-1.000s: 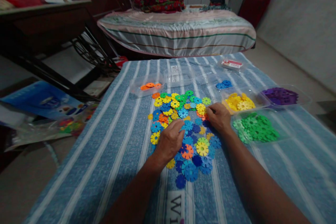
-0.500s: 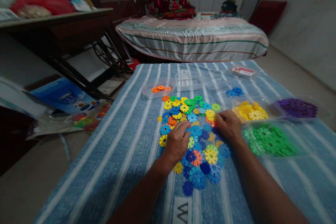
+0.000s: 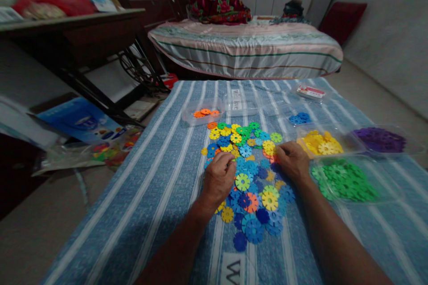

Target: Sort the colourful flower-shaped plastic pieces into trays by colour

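Note:
A spread of notched plastic discs (image 3: pixel 253 230) in blue, yellow, green and orange lies on the striped cloth. My left hand (image 3: pixel 218 180) is over the left side of this pile, fingers curled together. Whatever it may grip is hidden behind the knuckles. At the pile's right edge my right hand (image 3: pixel 294 160) rests with its fingers closed, by some orange discs and a yellow disc (image 3: pixel 269 146). Its fingertips are turned away, so I cannot make out what is in them. A lime green disc (image 3: pixel 242 181) shows just right of my left hand.
Clear tubs hold sorted discs: green discs (image 3: pixel 346 180), yellow discs (image 3: pixel 321 142) and purple discs (image 3: pixel 379 139) on the right, blue discs (image 3: pixel 300 118) farther back, orange discs (image 3: pixel 204 113) at the back left. A bed (image 3: pixel 247 46) stands beyond the table.
My left hand has shifted left and slightly toward me, uncovering the lime green disc and blue discs. My right hand has stayed almost where it was.

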### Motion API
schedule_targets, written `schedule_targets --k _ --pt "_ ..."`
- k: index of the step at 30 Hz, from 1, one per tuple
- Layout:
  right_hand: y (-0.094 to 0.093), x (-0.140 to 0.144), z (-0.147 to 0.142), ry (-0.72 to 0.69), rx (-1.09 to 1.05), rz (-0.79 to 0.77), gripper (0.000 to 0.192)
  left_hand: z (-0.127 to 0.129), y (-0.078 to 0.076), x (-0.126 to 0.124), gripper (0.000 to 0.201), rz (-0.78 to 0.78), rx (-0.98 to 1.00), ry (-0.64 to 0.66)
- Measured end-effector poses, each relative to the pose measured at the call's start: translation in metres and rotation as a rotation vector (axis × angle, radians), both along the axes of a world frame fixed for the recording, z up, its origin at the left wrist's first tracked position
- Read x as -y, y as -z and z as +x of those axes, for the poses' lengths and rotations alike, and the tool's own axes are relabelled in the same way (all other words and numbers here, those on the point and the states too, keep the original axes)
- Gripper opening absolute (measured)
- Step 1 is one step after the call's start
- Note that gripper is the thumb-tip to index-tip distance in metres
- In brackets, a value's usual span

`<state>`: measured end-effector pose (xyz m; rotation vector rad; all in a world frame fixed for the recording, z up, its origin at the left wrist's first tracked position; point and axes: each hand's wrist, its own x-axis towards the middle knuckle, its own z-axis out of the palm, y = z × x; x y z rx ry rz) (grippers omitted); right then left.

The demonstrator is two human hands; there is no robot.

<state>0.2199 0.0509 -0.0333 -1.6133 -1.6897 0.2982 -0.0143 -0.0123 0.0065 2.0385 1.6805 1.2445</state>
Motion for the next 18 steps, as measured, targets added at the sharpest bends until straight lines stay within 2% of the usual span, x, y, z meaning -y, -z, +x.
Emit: schedule_targets --k 9,18 --pt "0.001 -0.001 0.001 -0.005 -0.001 -0.009 0.033 -0.016 -0.007 -0.007 0.017 -0.025 -0.038 -0.024" --pt "0.0 0.0 0.0 0.001 0.003 0.012 0.031 -0.023 -0.013 -0.007 0.018 -0.13 -0.014 -0.049"
